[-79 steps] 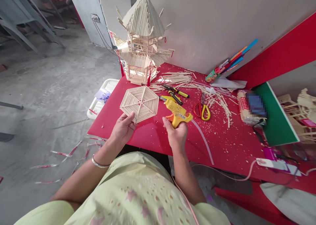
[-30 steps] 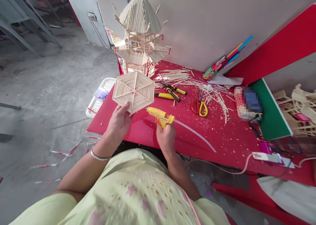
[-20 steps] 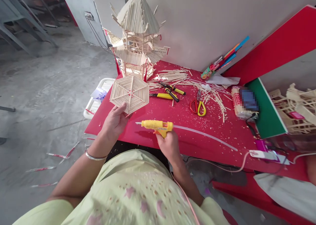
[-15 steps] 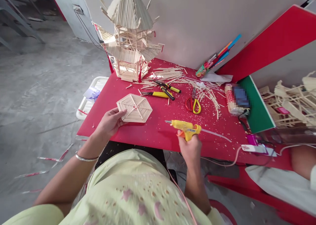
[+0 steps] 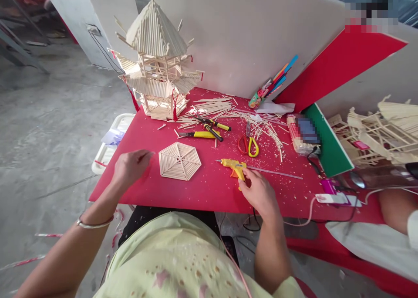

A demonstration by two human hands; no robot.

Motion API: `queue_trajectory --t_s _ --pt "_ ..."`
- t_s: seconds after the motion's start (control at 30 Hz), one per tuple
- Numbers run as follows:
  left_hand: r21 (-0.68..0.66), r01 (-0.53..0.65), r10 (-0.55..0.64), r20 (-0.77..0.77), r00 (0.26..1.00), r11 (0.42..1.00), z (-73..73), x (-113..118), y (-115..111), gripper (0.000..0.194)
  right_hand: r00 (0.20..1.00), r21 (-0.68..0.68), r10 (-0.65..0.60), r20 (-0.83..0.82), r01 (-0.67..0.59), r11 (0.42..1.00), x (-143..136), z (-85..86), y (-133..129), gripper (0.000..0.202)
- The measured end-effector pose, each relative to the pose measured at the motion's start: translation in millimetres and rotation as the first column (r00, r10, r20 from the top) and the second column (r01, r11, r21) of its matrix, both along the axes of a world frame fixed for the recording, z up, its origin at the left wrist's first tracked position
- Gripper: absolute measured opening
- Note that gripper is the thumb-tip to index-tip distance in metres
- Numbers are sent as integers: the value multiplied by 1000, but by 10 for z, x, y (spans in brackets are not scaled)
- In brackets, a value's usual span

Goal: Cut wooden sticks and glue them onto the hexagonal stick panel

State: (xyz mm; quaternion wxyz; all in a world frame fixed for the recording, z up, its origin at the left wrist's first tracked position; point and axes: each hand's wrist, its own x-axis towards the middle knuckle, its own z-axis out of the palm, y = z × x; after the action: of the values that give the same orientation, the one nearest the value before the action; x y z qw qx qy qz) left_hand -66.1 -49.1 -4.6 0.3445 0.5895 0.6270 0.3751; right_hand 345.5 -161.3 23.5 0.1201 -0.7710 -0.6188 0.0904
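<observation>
A hexagonal panel of thin wooden sticks (image 5: 192, 162) lies flat on the red table, touched by neither hand. To its left, my left hand (image 5: 130, 169) is raised with its fingers pinched together; whatever is at the fingertips is too faint to name. The yellow hot glue gun (image 5: 235, 166) rests on its side, nozzle pointing left, a clear glue stick (image 5: 277, 172) trailing from its back. Around the end of its handle, my right hand (image 5: 261, 193) has loosened, thumb and fingers apart and still touching or very near it.
A stick-built pagoda (image 5: 160, 71) stands at the back left. Behind the panel lie a yellow cutter (image 5: 205, 134), pliers (image 5: 212, 126), red-and-yellow handled cutters (image 5: 248, 144) and loose sticks (image 5: 215, 106). A power strip (image 5: 333, 198) and another person's arm (image 5: 396, 208) are at right.
My left hand has let go of the hexagonal panel and moved left, fingers now pinched. The glue gun has been lowered onto the table and my right hand's grip has loosened.
</observation>
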Motion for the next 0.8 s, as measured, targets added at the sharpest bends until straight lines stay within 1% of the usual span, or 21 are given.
queue_trajectory --t_s 0.03,0.1,0.17,0.2,0.27,0.33,0.4,0.47,0.57,0.67,0.73,0.8 --pt "42 -8 12 -94 995 999 38 -22 65 11 995 46 78 -63 -75 996 38 106 63 37" --pt "104 21 -2 -187 982 994 130 1 208 19 956 126 243 -166 -224 966 76 308 321 31" --pt "116 25 -2 -196 981 993 220 104 348 16 904 140 376 -203 -353 925 73 447 766 26" --pt "104 28 -10 -170 985 994 253 174 412 13 905 143 391 -169 -370 918 64 481 1045 24" --pt "71 58 -49 -110 993 996 282 316 520 13 927 126 375 9 -373 919 41 482 1655 25" --pt "92 69 -61 -91 994 993 247 429 603 16 923 82 337 187 -356 931 15 425 2249 27" --pt "164 29 -12 -101 995 986 161 494 666 18 913 59 335 231 -357 932 -16 345 2751 27" --pt "202 7 8 -73 997 979 58 514 707 22 903 32 343 261 -363 931 -46 265 3137 27" --pt "197 10 -10 0 1000 980 -52 501 729 22 874 -32 375 308 -384 923 -71 157 3515 30" --pt "215 -49 36 62 997 975 -59 475 713 13 827 -128 459 324 -443 887 -63 54 3710 29" --pt "228 -66 65 13 998 971 -19 460 698 8 786 -176 519 335 -489 854 -52 -14 3770 33" --pt "221 -81 98 -67 993 972 38 451 690 12 720 -195 571 393 -542 818 -46 -73 3793 38"
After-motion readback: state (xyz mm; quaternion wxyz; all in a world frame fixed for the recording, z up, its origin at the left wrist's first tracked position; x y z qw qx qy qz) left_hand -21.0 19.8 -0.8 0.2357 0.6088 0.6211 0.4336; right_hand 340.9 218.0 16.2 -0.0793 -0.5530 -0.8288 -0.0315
